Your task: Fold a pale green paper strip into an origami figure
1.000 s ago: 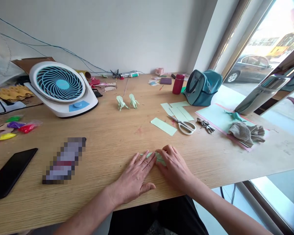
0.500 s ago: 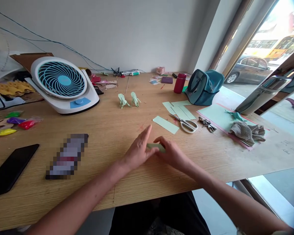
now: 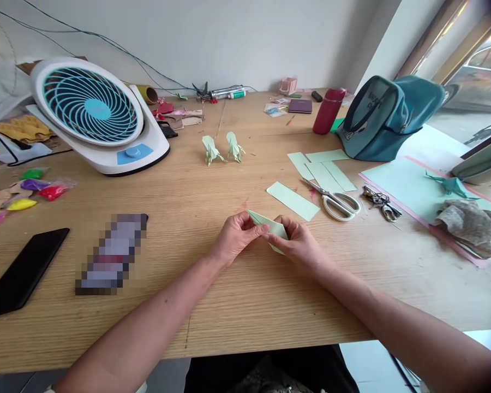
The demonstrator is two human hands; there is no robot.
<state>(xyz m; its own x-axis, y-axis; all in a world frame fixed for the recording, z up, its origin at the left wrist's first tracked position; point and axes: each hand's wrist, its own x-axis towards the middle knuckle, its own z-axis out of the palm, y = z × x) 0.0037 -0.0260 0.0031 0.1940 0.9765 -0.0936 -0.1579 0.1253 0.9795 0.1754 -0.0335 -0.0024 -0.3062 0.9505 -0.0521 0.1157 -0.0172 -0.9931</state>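
Between my two hands is a folded piece of pale green paper (image 3: 273,225), with a pointed end toward the upper left. My left hand (image 3: 239,236) pinches its left side, thumb on top. Around its right end the fingers of my right hand (image 3: 298,240) are closed, the thumb pressing the near face. Just beyond lies a flat green paper strip (image 3: 293,200). White-handled scissors (image 3: 340,206) rest to the right, their blades over more cut strips (image 3: 325,170). Two folded green paper figures (image 3: 211,150) stand farther back on the table.
A fan (image 3: 100,117) stands at the back left, with a black phone (image 3: 27,270) and a blurred phone (image 3: 113,255) nearer. Toward the right are keys (image 3: 380,202), a red bottle (image 3: 329,111), a teal bag (image 3: 387,120), green sheets (image 3: 405,183) and a grey cloth (image 3: 468,224).
My left hand has gone from fingers stretched out to pinching the paper. The folded paper is lifted and tilted, showing more of its face. The camera view has shifted.
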